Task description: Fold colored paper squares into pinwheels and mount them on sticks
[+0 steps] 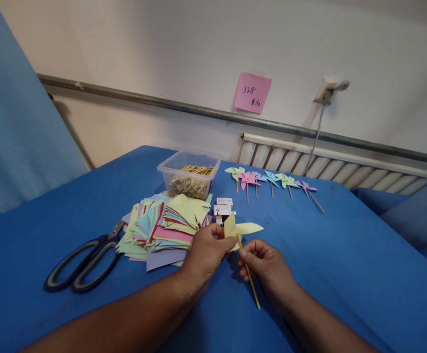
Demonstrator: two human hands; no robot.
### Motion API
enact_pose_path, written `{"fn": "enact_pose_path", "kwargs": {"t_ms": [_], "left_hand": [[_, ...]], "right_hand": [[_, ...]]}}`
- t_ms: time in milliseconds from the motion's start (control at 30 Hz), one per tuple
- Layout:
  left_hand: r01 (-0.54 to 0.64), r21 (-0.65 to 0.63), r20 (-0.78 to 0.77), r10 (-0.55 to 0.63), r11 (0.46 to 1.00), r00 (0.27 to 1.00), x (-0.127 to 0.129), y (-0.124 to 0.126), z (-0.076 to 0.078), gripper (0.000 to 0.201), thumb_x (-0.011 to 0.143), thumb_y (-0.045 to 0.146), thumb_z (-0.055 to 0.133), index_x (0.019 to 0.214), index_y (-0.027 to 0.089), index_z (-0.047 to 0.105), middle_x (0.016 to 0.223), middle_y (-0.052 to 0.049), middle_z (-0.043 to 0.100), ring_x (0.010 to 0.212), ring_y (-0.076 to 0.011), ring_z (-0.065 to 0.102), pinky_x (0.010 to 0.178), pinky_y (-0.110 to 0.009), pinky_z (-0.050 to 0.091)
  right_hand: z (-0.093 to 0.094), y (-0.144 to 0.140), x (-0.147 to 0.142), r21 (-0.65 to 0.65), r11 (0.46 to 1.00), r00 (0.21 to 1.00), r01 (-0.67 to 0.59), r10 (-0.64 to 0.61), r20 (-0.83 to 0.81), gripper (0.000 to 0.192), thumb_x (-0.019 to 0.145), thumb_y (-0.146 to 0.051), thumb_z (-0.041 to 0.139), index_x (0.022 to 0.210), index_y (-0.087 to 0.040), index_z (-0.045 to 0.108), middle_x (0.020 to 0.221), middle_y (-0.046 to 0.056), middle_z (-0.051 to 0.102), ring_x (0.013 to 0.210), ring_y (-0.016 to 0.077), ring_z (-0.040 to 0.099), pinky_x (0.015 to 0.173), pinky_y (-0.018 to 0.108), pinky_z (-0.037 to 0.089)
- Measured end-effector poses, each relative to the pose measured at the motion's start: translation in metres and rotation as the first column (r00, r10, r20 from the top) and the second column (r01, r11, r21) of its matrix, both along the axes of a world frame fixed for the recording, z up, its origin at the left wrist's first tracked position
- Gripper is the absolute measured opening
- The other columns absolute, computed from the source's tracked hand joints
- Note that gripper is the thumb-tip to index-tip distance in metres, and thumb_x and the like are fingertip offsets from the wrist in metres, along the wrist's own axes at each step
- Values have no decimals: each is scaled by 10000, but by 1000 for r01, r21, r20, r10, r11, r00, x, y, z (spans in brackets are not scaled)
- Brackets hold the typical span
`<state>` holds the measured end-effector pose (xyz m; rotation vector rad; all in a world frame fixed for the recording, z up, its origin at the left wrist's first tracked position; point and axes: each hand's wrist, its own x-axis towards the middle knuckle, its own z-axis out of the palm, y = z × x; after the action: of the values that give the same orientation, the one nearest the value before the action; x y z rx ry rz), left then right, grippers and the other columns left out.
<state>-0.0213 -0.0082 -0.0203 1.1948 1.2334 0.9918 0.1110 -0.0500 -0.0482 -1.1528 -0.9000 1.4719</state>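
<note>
Both hands met low at centre frame, over the blue-covered worktop (327, 255). Left hand (206, 250) was closed on the yellow paper pinwheel (240, 228), fingers pinching its near edge. Right hand (263, 262) was closed on the wooden stick (249, 274), which ran from the pinwheel's centre down through the fingers and out below the palm, tilted toward the lower right. Pinwheel was held just above the cloth, between the two hands.

Left of the hands: a loose pile of cut coloured paper squares (162, 225), touching the worktop. Scissors (84, 262) with black handles lay beside the pile, farther left. Behind the pile, a clear plastic tub (189, 174) holding sticks. Small white boxes (223, 208) sat just behind the pinwheel.

Far side of the worktop: a row of finished pinwheels (272, 180) lying flat, well apart from the hands. Pink note (252, 92) stuck on the wall above.
</note>
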Motion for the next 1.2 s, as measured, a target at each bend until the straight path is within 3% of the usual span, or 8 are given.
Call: {"fn": "enact_pose_path", "kwargs": {"t_ms": [367,867,1033,1200], "left_hand": [[-1,-8,-10,1,1000,1000,2,0,1,175,606,209,640,577,181,470,472,68,479,428,-77,440,425,-194,329],[-7,117,-149,25,993,989,1,1,-2,191,605,236,647,577,187,464,506,70,478,470,-82,420,442,-189,322],[8,111,-104,3,994,995,1,1,-2,191,614,250,654,583,185,477,521,67,490,487,-87,440,462,-193,344],[24,94,-9,-23,995,1000,0,1,-4,211,609,268,679,593,182,487,545,56,521,506,-95,480,483,-198,364]], "right_hand": [[1,-1,-1,13,1000,1000,6,-6,12,322,657,-399,740,658,-148,538,535,-26,595,415,72,535,421,185,417],[11,-1,-1,-82,997,999,-1,3,34,419,580,-468,762,606,-168,469,452,-56,535,339,71,487,291,147,345],[10,0,2,-82,996,999,-37,37,-1,394,611,-454,750,633,-166,483,491,-45,567,358,68,500,307,148,361],[7,0,1,-66,998,1000,4,-5,-21,401,598,-455,757,611,-165,481,479,-44,565,337,63,488,298,144,341]]}}
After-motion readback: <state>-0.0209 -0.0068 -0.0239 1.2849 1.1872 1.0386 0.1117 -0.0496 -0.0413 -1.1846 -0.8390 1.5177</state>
